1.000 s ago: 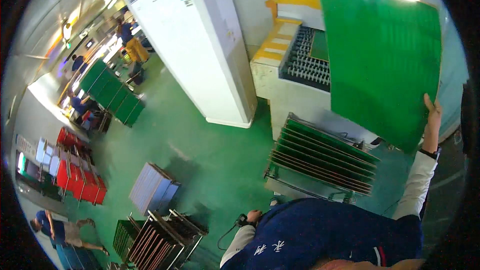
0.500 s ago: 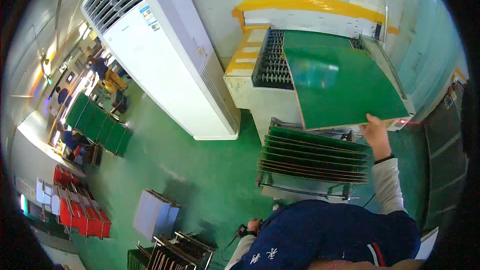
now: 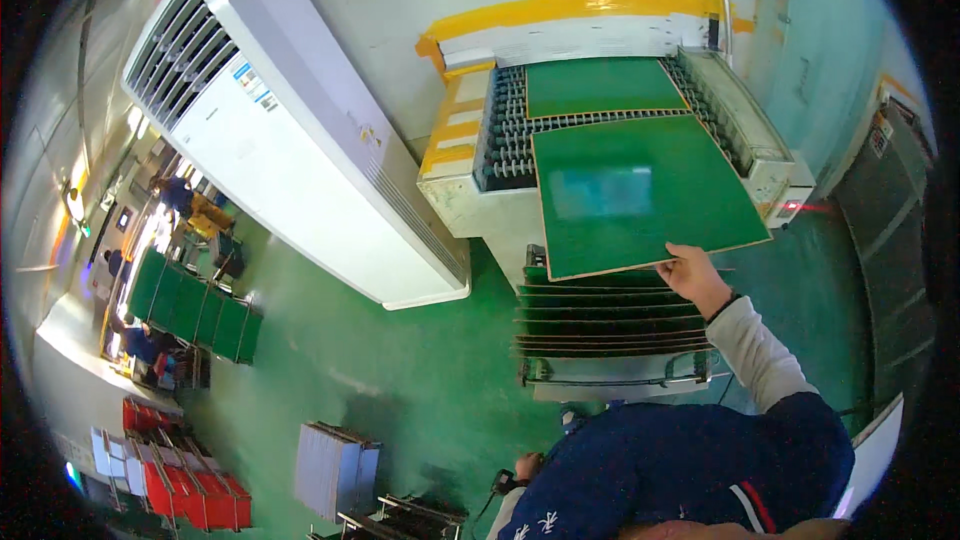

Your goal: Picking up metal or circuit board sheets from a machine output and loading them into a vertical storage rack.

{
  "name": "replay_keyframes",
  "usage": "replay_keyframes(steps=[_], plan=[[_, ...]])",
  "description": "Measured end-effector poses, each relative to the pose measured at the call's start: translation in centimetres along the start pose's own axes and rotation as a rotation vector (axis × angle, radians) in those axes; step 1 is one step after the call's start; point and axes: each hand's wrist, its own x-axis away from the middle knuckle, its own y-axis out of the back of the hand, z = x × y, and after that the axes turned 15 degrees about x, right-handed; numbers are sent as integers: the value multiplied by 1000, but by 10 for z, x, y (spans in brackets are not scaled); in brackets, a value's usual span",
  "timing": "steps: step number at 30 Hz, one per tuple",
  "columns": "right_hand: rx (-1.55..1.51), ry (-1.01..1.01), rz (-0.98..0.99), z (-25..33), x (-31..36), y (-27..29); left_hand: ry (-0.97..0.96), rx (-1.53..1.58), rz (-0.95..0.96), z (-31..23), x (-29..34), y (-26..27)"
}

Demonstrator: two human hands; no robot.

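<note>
A glossy green panel (image 3: 645,205) is held by its near edge in my right hand (image 3: 695,280), thumb on top and fingers underneath. It tilts toward me, its far part over the roller conveyor (image 3: 505,145) and its near part above a rack. Farther in, a second green panel (image 3: 600,88) lies flat on the rollers, with a gap between the two. In the rack (image 3: 560,380) several green panels (image 3: 600,325) stand in slots. My left hand (image 3: 528,465) hangs low beside my body, near a small black device (image 3: 505,483); its fingers are too small to read.
A tall white air conditioner (image 3: 310,140) stands left of the conveyor. Racks with red panels (image 3: 200,495) and a stack of pale panels (image 3: 338,470) are on the floor at lower left. Dark panels (image 3: 885,260) line the right. People (image 3: 175,195) work far left.
The held panel has come toward me and left, and the panel on the rollers now lies apart from it. My right hand has shifted left and slightly down; my view has turned.
</note>
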Motion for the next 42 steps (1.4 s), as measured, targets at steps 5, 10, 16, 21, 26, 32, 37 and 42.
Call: replay_keyframes(steps=[5,10,16,21,26,32,37,42], plan=[[-10,-60,-60,-2,6,-2,50,187,-46,-29,9,15],[-30,-170,-50,-8,-6,-5,86,288,-78,-24,18,8],[-34,-175,-26,-9,-20,-12,160,567,-144,-20,19,12],[0,-99,-35,-8,-28,-19,66,367,-148,-46,29,30],[32,-78,-44,-4,-38,-15,282,646,-64,-29,26,16],[25,-135,-108,-8,-53,-28,139,412,-9,35,10,-27],[-9,-73,-100,-3,-53,-13,-224,-18,36,10,9,-5],[-15,-90,-98,-4,-59,-21,-88,-9,-4,1,15,-7]])
